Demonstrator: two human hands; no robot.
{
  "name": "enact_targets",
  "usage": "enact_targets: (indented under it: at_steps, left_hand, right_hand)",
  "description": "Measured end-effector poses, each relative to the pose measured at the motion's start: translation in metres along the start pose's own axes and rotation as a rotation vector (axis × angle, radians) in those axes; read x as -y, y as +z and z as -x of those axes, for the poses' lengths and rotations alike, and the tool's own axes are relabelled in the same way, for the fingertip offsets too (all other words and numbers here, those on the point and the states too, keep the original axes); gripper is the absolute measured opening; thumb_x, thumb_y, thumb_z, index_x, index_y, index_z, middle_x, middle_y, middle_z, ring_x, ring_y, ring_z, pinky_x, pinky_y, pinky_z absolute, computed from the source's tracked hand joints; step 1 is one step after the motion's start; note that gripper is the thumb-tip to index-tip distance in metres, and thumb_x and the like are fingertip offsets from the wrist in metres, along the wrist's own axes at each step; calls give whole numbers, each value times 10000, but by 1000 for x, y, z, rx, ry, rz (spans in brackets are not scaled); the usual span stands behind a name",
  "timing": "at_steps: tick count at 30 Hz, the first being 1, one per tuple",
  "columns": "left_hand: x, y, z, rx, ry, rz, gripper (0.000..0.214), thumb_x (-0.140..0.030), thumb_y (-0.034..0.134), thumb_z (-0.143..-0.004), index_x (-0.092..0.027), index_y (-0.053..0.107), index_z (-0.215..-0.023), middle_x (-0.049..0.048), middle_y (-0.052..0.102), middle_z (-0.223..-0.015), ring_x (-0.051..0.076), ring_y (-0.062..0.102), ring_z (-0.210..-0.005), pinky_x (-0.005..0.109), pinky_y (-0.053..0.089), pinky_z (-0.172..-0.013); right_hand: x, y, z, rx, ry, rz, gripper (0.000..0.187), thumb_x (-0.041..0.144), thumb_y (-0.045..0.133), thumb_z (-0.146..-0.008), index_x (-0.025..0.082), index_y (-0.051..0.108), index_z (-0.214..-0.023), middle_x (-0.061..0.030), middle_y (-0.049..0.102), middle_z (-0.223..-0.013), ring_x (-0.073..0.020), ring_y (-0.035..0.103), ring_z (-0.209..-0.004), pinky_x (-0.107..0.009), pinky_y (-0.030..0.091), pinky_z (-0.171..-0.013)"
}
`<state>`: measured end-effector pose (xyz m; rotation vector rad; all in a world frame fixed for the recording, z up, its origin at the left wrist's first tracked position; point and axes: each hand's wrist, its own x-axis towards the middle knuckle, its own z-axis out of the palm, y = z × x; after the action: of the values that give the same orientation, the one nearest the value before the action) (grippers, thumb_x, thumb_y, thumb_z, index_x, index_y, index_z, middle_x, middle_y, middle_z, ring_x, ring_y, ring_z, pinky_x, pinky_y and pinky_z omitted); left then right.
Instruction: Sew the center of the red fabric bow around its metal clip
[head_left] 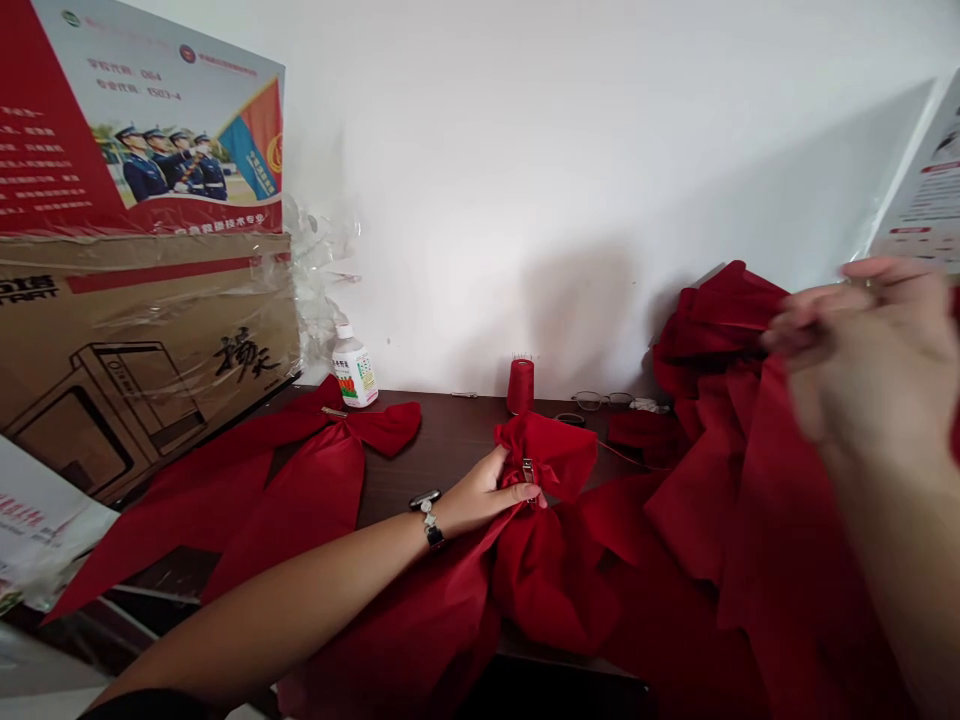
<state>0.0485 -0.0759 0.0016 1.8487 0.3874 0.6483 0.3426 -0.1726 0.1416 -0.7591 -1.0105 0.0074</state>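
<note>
My left hand (504,487) pinches the gathered middle of a red fabric bow (551,455), thumb beside a silvery metal clip (528,470) on its knot. The bow's loops and long tails spread over the table below and beside the hand. Raised at the right, my right hand (862,330) is smeared by motion; its fingers look curled together, and whatever is between them cannot be made out. A thin red thread (630,457) runs from near the bow toward the right. Behind the bow stands a red thread spool (520,386) with several pins or needles on top.
Another red bow (330,440) with a clip lies at the left, by a white bottle (354,368). A cardboard box (150,360) borders the left side. Red fabric (720,330) is heaped at the right. Glasses (600,400) lie near the white wall (465,150).
</note>
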Motion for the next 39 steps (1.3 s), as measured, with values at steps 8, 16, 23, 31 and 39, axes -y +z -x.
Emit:
enact_targets:
  at_steps: [8,16,23,31,39]
  left_hand:
    - [3,-4,-2,-178,29,139,529,-476,644,-805,-162,413,-1163,45,629,-908,159,625,-821,302,483,-794]
    - [1,-1,1,-204,39,26,506,-471,636,-808,-149,458,-1155,61,653,-910,175,635,-833,326,483,-843]
    - [-2,-1,1,-125,30,-92,433,-457,666,-779,-120,566,-1031,96,684,-915,202,649,-854,335,491,-841]
    - [-7,-1,-1,-117,70,-162,449,-449,721,-725,-130,619,-1025,94,700,-1001,238,631,-1003,353,461,-936]
    - [-2,-2,-2,-79,89,-108,480,-476,724,-714,-130,606,-1025,109,684,-1080,237,625,-1031,360,448,-960]
  right_hand:
    - [-26,73,138,690,562,-71,298,479,569,-862,209,443,-850,-20,645,-751,-109,565,-532,-248,441,-513]
    - [-57,65,150,710,469,83,289,473,570,-857,189,555,-808,-33,600,-763,-144,556,-707,-256,445,-686]
    - [-51,62,145,888,341,45,253,378,392,-967,228,529,-1119,-54,606,-1045,-166,556,-926,-288,427,-888]
    - [-61,60,139,947,402,-53,283,455,565,-869,173,585,-868,0,535,-692,-110,475,-615,-242,417,-618]
    - [-58,61,138,877,475,-115,226,382,736,-721,172,651,-733,-20,633,-685,-130,548,-604,-258,469,-610]
